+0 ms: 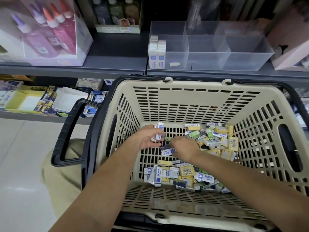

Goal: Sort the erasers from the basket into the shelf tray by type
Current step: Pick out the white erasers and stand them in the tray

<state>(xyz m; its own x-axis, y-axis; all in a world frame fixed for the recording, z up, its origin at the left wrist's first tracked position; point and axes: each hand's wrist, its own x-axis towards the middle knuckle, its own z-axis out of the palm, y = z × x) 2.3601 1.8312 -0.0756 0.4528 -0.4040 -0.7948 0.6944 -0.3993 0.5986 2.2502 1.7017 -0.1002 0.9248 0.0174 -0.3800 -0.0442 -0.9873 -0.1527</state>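
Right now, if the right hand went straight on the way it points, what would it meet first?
Most likely the left hand, which holds white-and-blue rectangular erasers just ahead of the right hand, whose fingers pinch another white-and-blue eraser. Depth between them is unclear.

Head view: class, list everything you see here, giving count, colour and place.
basket: one, beige, black handles, below the shelf.
loose erasers: many, white-blue, yellow, green, on the basket floor.
tray: one, clear, divided, on the shelf.
tray erasers: several, white-blue, upright in the left compartment.
bottles: several, pink and purple, boxed, shelf left.
left hand: holds white-blue stack.
right hand: pinches one white-blue eraser.
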